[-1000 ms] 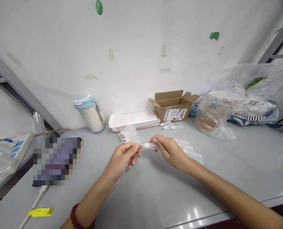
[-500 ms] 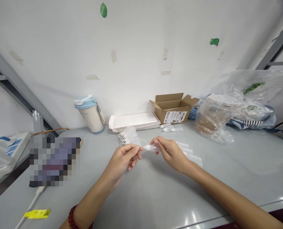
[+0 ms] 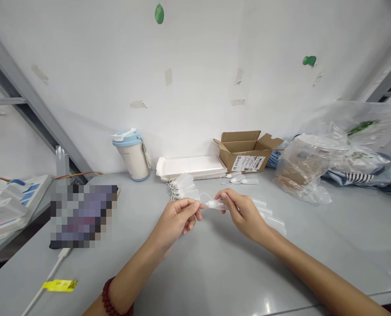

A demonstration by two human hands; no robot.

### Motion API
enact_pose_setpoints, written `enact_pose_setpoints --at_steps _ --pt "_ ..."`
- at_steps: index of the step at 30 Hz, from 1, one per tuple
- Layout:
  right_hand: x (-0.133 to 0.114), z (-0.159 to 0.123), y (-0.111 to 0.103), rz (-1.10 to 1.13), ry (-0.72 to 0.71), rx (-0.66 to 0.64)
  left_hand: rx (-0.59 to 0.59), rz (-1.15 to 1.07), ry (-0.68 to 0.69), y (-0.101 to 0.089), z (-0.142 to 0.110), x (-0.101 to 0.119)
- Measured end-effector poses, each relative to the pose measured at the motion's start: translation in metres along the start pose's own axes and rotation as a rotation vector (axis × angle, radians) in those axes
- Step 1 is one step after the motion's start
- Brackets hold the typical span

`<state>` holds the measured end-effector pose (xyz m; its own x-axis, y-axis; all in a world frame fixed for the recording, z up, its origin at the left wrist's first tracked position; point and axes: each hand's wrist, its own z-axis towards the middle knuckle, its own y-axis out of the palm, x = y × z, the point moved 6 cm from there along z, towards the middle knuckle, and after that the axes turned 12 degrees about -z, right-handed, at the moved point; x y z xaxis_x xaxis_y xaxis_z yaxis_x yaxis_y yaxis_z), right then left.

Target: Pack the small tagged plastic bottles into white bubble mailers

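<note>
My right hand [image 3: 244, 211] grips a small translucent plastic bottle [image 3: 216, 204] by its body, nozzle pointing left. My left hand [image 3: 179, 218] pinches at the bottle's white tip or cap, fingers pressed together; what exactly sits between them is too small to make out. Both hands hover just above the grey table [image 3: 215, 263]. Right behind my left hand lies a cluster of similar small bottles [image 3: 185, 188] with thin loops. More clear bottles [image 3: 268, 215] lie on the table behind my right hand.
A blue-lidded cup [image 3: 132, 154], a stack of white trays [image 3: 192, 166] and an open cardboard box [image 3: 246, 151] line the wall. Crumpled plastic bags [image 3: 327, 153] fill the right. A blurred dark device [image 3: 83, 215] and a cable with a yellow tag [image 3: 59, 285] lie left.
The view has shifted slightly, moving everything a little to the right in frame. My hands keep the same hold on the small bottle.
</note>
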<state>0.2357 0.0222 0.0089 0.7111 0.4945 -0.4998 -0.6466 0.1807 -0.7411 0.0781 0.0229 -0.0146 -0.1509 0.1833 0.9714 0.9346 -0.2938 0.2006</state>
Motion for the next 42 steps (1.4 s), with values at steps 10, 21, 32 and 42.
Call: enact_pose_setpoints --at_steps 10,21,32,42 --pt "0.001 0.001 -0.004 -0.002 0.002 0.003 -0.009 -0.004 -0.009 0.001 -0.002 0.001" --pt "0.003 0.001 -0.004 0.013 0.003 -0.006 -0.019 0.004 -0.024 0.002 -0.001 0.002" --pt "-0.003 0.000 -0.003 -0.060 -0.054 -0.008 -0.009 0.079 0.011 0.004 -0.002 0.001" --pt "-0.003 -0.006 0.007 -0.203 -0.062 0.009 0.014 0.229 0.102 0.009 -0.003 0.004"
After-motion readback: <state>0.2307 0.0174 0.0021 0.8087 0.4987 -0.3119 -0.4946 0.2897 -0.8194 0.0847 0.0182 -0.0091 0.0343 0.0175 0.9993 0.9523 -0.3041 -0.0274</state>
